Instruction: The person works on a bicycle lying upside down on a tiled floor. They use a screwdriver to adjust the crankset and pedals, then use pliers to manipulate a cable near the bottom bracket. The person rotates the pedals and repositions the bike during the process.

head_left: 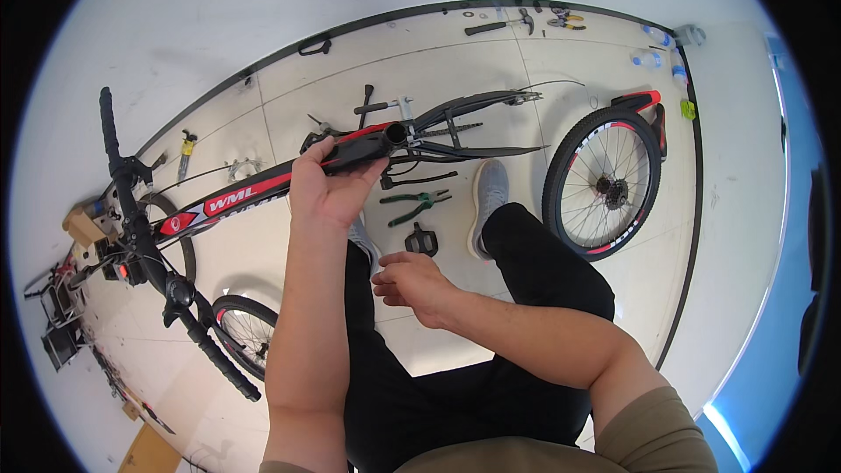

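Note:
A black and red bicycle frame (pixel 248 195) extends across from the drop handlebar (pixel 138 226) on the left to its rear stays. My left hand (pixel 329 186) is wrapped round the frame beside the open top of the seat tube (pixel 396 135). Below it, my right hand (pixel 413 287) hovers over my knees with loosely bent fingers and nothing visible in it. A black pedal (pixel 421 241) lies on the floor just beyond the right hand. Green-handled pliers (pixel 415 205) rest farther off, between my shoes.
A detached wheel with a cassette (pixel 604 186) stands on the right, near a red and black part (pixel 646 103). Along the far wall lie a hammer (pixel 501 26), yellow-handled pliers (pixel 565 21) and bottles (pixel 646 60). Another wheel (pixel 247 333) is at lower left.

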A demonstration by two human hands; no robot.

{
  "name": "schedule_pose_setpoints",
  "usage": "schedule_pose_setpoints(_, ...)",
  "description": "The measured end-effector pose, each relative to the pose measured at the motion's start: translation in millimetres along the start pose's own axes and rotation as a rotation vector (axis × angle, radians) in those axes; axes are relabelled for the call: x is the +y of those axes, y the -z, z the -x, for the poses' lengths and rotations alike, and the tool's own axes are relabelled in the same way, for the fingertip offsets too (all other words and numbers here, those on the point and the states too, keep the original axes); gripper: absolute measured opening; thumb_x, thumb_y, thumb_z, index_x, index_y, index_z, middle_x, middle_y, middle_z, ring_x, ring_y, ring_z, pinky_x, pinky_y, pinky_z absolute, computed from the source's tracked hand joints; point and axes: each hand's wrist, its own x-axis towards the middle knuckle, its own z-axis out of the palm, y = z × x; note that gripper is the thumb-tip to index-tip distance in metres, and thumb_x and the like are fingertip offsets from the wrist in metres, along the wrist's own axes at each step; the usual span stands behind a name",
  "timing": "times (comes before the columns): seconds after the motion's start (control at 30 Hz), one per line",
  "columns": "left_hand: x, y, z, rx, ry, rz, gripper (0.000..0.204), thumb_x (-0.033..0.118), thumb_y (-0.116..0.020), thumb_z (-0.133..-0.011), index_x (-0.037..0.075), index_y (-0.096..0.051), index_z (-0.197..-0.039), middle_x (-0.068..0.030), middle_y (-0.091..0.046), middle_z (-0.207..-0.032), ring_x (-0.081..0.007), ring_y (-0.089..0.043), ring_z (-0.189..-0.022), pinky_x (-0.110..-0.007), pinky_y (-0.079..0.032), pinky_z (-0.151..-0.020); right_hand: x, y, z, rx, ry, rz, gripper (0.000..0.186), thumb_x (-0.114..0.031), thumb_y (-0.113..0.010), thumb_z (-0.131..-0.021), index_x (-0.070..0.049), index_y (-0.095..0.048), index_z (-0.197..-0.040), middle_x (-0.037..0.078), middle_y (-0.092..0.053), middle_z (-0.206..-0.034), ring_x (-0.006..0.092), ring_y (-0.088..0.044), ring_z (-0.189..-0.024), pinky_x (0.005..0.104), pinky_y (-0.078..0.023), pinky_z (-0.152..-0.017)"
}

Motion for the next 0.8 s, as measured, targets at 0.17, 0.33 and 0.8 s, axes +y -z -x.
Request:
schedule_pose_setpoints(0.17,-2,-3,-1,0.016,0.001,-0.021,0.039,0.017,-0.037,-0.101,-0.01,-0.038,-0.13,-0.0283,-0.042,-0.139,-0.0422,-0.039,-0.135,-0.058,-0.027,-0.117,-13,2,1,-0.044,0.056,0.022,0.037,-0.006,-0.054,-0.089,0.004,-0.054,-0.125,0.011,-0.065,-0.101,0.0172,-0.063,-0.081,0.0324,-0.053,-0.075)
schedule_pose_setpoints(0.33,-1,1,-2,0.031,-0.028,0.002,0.038,0.02,-0.036,-0.104,-0.008,-0.038,-0.129,-0.0284,-0.04,-0.141,-0.0424,-0.039,-0.135,-0.059,-0.028,-0.116,-70,14,18,-0.102,0.328,0.158,0.023,-0.006,-0.054,-0.089,0.003,-0.061,-0.109,0.008,-0.066,-0.09,0.0131,-0.06,-0.072,0.028,-0.051,-0.068)
schedule_pose_setpoints(0.8,-6,1,0,0.095,-0.072,-0.017,0.031,0.022,-0.036,-0.107,-0.002,-0.039,-0.126,-0.0225,-0.045,-0.133,-0.0372,-0.046,-0.129,-0.06,-0.034,-0.113,-163,7,-17,0.195,1.178,0.308,0.043,-0.024,-0.071,-0.087,0.001,-0.064,-0.12,0.007,-0.066,-0.1,0.0106,-0.056,-0.08,0.0267,-0.048,-0.07)
